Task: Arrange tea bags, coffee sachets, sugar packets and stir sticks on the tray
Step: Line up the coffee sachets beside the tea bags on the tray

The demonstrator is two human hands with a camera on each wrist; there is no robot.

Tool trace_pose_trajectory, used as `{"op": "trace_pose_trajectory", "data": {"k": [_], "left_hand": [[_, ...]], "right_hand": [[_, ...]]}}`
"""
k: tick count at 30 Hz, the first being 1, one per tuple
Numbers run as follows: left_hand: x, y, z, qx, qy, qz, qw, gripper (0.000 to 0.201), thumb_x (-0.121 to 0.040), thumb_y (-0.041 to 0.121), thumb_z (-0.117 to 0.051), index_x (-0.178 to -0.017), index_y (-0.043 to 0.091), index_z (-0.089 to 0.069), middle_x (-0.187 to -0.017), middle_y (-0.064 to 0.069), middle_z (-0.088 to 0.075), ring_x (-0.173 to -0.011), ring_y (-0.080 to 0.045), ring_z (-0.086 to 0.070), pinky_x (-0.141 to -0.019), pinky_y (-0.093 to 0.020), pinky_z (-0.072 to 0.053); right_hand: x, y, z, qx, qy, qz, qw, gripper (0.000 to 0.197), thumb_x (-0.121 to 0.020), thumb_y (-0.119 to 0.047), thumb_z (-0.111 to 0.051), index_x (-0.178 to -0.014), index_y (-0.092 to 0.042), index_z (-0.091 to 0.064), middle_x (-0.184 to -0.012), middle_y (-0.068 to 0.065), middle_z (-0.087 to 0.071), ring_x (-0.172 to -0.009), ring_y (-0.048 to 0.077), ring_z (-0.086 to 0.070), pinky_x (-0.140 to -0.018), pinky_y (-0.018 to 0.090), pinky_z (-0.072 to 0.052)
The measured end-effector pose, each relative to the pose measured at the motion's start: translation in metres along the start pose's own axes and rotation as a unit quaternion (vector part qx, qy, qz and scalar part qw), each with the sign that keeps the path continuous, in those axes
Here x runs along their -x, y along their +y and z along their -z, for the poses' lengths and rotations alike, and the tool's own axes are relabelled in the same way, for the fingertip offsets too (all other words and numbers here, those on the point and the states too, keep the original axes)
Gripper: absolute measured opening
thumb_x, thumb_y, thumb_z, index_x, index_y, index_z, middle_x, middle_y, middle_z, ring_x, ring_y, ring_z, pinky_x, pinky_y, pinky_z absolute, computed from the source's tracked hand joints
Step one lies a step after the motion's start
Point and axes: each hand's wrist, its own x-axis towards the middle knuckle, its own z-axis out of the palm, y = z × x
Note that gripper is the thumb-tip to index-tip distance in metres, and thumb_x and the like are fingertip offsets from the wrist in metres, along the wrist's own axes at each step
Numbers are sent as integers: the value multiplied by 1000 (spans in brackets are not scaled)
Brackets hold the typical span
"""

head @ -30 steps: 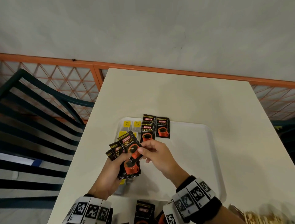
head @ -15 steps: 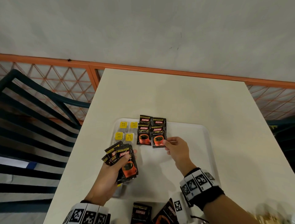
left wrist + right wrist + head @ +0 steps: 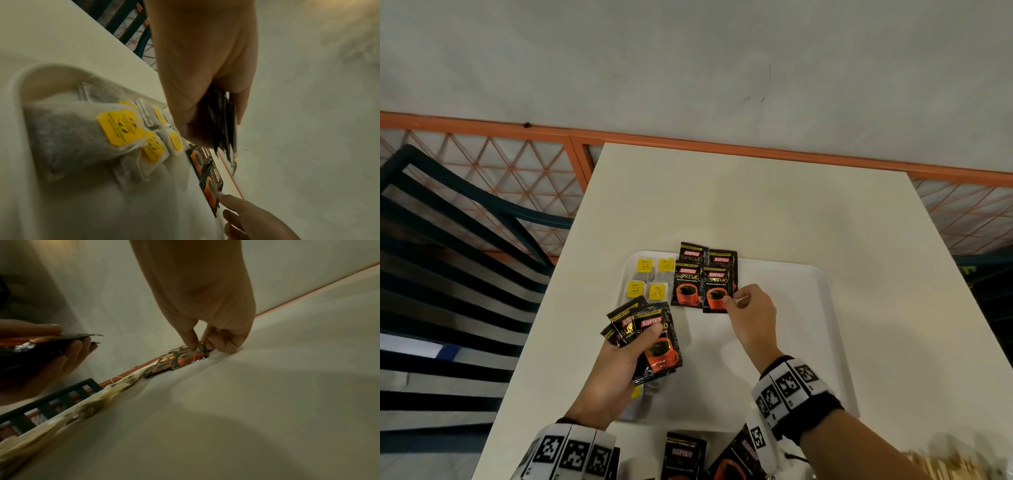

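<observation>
A white tray (image 3: 808,308) lies on the table. At its back left are several tea bags with yellow tags (image 3: 650,277) (image 3: 121,128). Beside them, several black coffee sachets (image 3: 688,274) lie in overlapping rows. My right hand (image 3: 732,301) (image 3: 198,344) pinches the right edge of the front-right sachet (image 3: 717,289) (image 3: 189,358), which lies flat on the tray. My left hand (image 3: 643,342) (image 3: 205,121) hovers over the tray's left side and grips a fanned bundle of sachets (image 3: 654,342) (image 3: 222,129).
More black sachets (image 3: 683,455) lie on the table (image 3: 756,205) in front of the tray. Blurred wooden stir sticks (image 3: 955,462) show at the bottom right. A dark slatted chair (image 3: 465,240) stands left of the table, with an orange railing (image 3: 722,144) behind.
My right hand drew one sachet from the bundle in my left hand, carried it back and laid it beside the other sachets. It stays at that sachet's edge.
</observation>
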Motion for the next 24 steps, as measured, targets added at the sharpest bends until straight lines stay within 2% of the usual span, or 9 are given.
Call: {"op": "trace_pose_trajectory", "data": {"k": [4,8,9,11,14,16,18,20,24], "left_hand": [[-2,1,-3,-5,0,-6,1000,33,-82,8,-61,-113,16,-59,-101,-9,-71,-87,-25,-70,-62,-35,-59],[-1,3,-6,-21,-2,-18,1000,34,-76,14,-66,-110,17,-62,-100,-10,-72,-89,-27,-70,-62,-35,-58],[-1,3,-6,-28,-6,-21,999,37,-74,17,-67,-110,17,-62,-100,-10,-73,-91,-28,-70,-64,-36,-58],[1,3,-6,-40,-8,-25,999,38,-71,22,-67,-109,18,-63,-100,-10,-73,-92,-29,-70,-65,-38,-57],[3,3,-5,-41,-8,-24,999,40,-74,28,-65,-113,17,-61,-103,-12,-72,-92,-31,-69,-60,-36,-56],[3,3,-2,-25,-8,-14,1000,33,-82,24,-60,-114,16,-61,-100,-12,-72,-88,-28,-70,-58,-34,-57],[3,3,3,-14,-6,-1,1000,26,-88,14,-54,-114,13,-60,-95,-12,-73,-83,-27,-70,-61,-36,-57],[3,1,10,-17,7,8,1000,29,-88,5,-51,-116,8,-58,-94,-15,-70,-82,-29,-67,-64,-39,-56],[2,-2,20,-21,34,20,999,26,-87,3,-53,-112,7,-58,-95,-16,-69,-81,-29,-67,-62,-38,-57]], "right_hand": [[15,-16,4,-40,-54,35,997,12,-90,-26,-57,-86,-15,-57,-80,-3,-59,-69,4,-50,-58,8,-40],[46,-38,11,-83,-239,65,965,17,-92,-39,-51,-85,-25,-57,-78,-9,-60,-70,4,-54,-61,11,-39],[52,-41,12,-94,-284,64,952,13,-91,-37,-53,-88,-25,-58,-79,-9,-61,-69,3,-55,-59,10,-40],[59,-41,10,-116,-326,55,937,12,-88,-28,-60,-96,-19,-61,-84,-5,-63,-67,4,-56,-54,11,-42],[59,-38,5,-143,-322,25,935,20,-86,-17,-64,-103,-7,-61,-86,5,-65,-61,5,-56,-52,13,-46],[57,-35,3,-157,-311,6,937,24,-85,-16,-65,-106,-3,-61,-85,6,-64,-62,7,-57,-53,15,-47],[51,-33,2,-162,-297,-7,941,27,-85,-16,-65,-109,-4,-60,-84,4,-65,-65,9,-57,-55,16,-48],[44,-34,2,-165,-282,-21,945,24,-86,-16,-64,-107,-8,-59,-82,2,-65,-68,10,-58,-58,18,-47],[25,-37,0,-167,-222,-33,960,8,-85,-13,-65,-90,-14,-59,-76,-2,-63,-65,10,-57,-54,15,-42]]}}
